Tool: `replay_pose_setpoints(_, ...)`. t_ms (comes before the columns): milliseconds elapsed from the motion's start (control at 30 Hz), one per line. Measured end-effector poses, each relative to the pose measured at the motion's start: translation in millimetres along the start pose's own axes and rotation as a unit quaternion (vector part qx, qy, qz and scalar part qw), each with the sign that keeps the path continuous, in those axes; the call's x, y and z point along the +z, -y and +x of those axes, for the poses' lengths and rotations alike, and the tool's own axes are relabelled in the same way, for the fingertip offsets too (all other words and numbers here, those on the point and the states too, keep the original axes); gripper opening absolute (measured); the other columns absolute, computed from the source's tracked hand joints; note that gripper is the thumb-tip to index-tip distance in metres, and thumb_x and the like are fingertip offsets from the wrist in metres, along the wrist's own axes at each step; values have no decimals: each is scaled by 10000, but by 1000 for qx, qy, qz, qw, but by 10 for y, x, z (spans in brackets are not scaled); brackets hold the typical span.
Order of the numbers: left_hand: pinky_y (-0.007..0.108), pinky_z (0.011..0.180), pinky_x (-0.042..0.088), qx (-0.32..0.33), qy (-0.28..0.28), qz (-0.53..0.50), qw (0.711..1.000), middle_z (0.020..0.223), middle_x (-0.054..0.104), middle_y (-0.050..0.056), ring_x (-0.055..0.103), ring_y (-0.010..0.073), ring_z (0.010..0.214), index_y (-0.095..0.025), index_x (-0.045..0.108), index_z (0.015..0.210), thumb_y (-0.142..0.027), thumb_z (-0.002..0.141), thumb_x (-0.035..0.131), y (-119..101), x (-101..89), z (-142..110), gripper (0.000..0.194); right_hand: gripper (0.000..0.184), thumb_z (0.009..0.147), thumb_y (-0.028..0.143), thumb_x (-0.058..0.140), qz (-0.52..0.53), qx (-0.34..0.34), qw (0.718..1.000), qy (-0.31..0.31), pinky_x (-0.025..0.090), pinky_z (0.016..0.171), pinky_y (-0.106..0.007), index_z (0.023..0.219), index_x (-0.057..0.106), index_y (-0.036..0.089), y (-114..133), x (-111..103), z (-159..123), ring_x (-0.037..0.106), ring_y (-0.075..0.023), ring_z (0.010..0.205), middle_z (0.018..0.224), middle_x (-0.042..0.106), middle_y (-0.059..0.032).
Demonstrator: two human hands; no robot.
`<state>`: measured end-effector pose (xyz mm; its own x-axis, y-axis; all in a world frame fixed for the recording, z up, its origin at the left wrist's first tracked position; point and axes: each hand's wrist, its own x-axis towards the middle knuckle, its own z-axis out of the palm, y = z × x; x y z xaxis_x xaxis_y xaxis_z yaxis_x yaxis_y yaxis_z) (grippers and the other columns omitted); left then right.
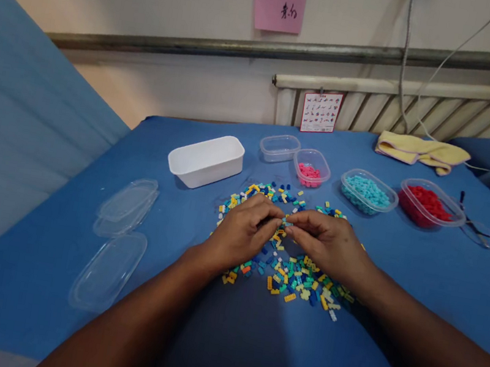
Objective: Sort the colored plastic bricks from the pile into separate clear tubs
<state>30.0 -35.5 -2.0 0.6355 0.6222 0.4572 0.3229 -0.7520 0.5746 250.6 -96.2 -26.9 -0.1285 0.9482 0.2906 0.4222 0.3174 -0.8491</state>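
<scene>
My left hand (247,228) and my right hand (327,241) meet fingertip to fingertip above a spread of small toy building bricks (291,271). Between the pinched fingers sits a small light-blue brick (286,221); both hands appear to grip it, and its exact shape is mostly covered. Yellow, green, white and dark-blue bricks lie loose beneath and around the hands. Some of the bricks are hidden under my palms.
A white tub (205,162) stands behind my left hand. Along the back are a clear container (279,149) and containers of pink bricks (309,176), turquoise bricks (367,191) and red bricks (428,203). Clear lids (108,270), glasses (479,232) and a yellow cloth (417,150) lie farther out.
</scene>
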Motion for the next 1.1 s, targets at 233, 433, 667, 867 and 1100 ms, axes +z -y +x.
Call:
replay_pose_setpoints(233,318,872,568,36,-11,14,999,1020,722,46,694,169,977,-198,723,1090,-196,1080,629,-25,54,-37,95,166,998,399,736,56,55,997,-3,547,601,-272,1045,843,280,-6,18,13,718,-161,700,855,813,8)
replay_pose_setpoints(433,332,886,586,26,-19,1,1000,1011,736,37,704,166,975,-219,712,1068,-213,1085,630,-65,69,-40,84,166,1007,383,718,65,62,996,19,607,635,-292,1031,836,268,33,1,11,740,-168,710,926,839,-8)
replay_pose_setpoints(667,306,834,584,-53,-52,-64,995,997,763,24,719,155,920,-228,742,1077,-194,1029,678,-80,93,-56,87,178,1027,365,692,43,40,998,11,588,656,-292,1079,827,262,57,-15,28,742,-172,745,911,829,-3)
replay_pose_setpoints(867,310,807,588,-90,-89,-108,986,966,782,30,736,159,874,-218,760,1020,-251,1020,709,-123,99,-50,61,164,1048,343,677,-11,4,1000,12,525,688,-292,1058,828,280,52,-39,18,715,-163,765,882,805,19)
replay_pose_setpoints(1100,330,906,610,-31,-103,-89,990,985,780,34,741,168,960,-229,767,994,-216,1023,705,-132,77,-28,70,147,1012,342,691,97,56,993,24,575,648,-278,1029,808,255,129,-8,51,717,-158,712,846,794,6)
